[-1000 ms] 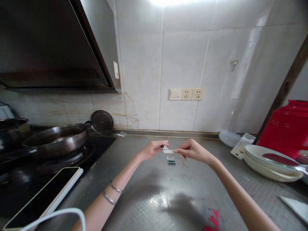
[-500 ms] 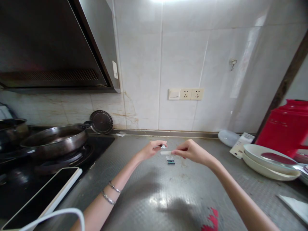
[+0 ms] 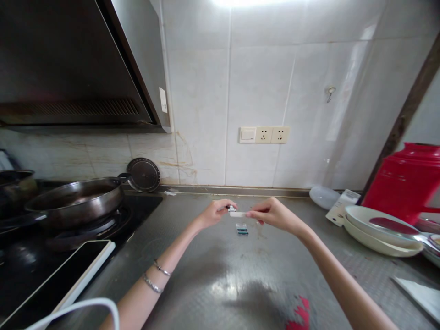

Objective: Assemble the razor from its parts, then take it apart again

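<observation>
My left hand pinches a small metallic and black piece above the middle of the grey counter. From the right, my right hand holds a flat, whitish strip between thumb and fingers. The strip's left end is at the metallic piece; whether they touch is too small to tell. Below the strip lies a small clear packet with teal-dark bars on the counter. Two silver bracelets circle my left forearm.
At the left, a steel pan sits on the stove, with a phone-like device and white cable in front. Stacked bowls, a white box and a red flask stand right. Red scraps mark the front.
The whitish strip in my right hand has moved slightly up, closer to the metallic piece in my left hand. The view has shifted slightly.
</observation>
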`<state>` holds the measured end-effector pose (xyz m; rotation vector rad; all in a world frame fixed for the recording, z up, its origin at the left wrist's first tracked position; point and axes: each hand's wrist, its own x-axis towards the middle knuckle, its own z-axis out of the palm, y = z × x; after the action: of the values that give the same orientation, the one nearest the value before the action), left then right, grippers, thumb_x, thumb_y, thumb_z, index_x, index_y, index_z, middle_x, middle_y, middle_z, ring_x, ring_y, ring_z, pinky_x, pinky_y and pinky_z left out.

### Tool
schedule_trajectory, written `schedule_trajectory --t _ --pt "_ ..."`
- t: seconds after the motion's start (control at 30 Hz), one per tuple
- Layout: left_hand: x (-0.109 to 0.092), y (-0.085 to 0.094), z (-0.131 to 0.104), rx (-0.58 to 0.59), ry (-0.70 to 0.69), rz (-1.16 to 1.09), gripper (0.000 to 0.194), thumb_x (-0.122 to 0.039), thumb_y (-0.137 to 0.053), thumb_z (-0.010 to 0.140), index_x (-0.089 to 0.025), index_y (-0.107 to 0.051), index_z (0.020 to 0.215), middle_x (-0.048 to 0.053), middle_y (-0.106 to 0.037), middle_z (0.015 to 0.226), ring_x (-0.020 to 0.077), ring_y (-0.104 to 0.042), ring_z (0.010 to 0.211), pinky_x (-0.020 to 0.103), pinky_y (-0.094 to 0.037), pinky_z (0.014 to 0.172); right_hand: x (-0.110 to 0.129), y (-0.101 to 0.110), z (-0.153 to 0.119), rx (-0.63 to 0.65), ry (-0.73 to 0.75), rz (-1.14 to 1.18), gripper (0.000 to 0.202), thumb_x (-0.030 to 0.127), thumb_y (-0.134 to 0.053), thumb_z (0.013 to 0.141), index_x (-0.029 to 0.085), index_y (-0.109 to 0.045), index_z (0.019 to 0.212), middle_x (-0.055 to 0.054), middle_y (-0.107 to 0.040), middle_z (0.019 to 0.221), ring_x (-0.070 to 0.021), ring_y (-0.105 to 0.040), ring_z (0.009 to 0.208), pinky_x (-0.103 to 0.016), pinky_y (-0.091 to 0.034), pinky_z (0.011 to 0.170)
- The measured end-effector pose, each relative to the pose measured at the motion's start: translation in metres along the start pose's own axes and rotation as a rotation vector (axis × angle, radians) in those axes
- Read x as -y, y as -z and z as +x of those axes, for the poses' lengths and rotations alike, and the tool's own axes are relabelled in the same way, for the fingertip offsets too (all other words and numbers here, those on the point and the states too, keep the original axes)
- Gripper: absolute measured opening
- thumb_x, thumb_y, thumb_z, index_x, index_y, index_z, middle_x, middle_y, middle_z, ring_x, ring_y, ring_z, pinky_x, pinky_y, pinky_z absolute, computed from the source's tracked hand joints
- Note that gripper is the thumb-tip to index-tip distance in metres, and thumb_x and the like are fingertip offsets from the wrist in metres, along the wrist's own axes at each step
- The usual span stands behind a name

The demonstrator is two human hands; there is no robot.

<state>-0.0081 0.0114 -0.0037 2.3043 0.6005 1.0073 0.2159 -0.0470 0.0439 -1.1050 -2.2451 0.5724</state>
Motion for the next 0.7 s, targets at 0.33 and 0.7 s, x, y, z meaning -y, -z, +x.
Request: schedule_trajectory --t 0.33,0.7 --pt "0.001 0.0 0.0 -0.015 0.022 0.003 0.026 -0.012 -0.045 0.08 -0.017 -0.064 0.097 0.005 -0.066 0.1 0.0173 -0.057 0.098 0.03 -0.04 0.089 -0.003 0.004 -0.001 -0.081 -0.006 0.015 0.049 0.054 -0.052 0.077 0.015 -0.054 0.048 0.003 -0.04 0.044 -0.0065 -0.029 0.043 -0.022 -0.02 0.042" --pt "0.001 -0.009 0.001 -0.041 0.395 -0.374 0.033 -0.048 -0.046 0.083 -0.019 -0.038 0.097 0.005 -0.064 0.08 0.0112 -0.061 0.049 0.016 -0.039 0.041 0.004 -0.013 0.007 -0.134 -0.112 0.441 0.034 0.048 -0.053 0.079 0.016 -0.057 0.07 0.005 -0.043 0.053 -0.0047 -0.033 0.042 -0.018 -0.025 0.038"
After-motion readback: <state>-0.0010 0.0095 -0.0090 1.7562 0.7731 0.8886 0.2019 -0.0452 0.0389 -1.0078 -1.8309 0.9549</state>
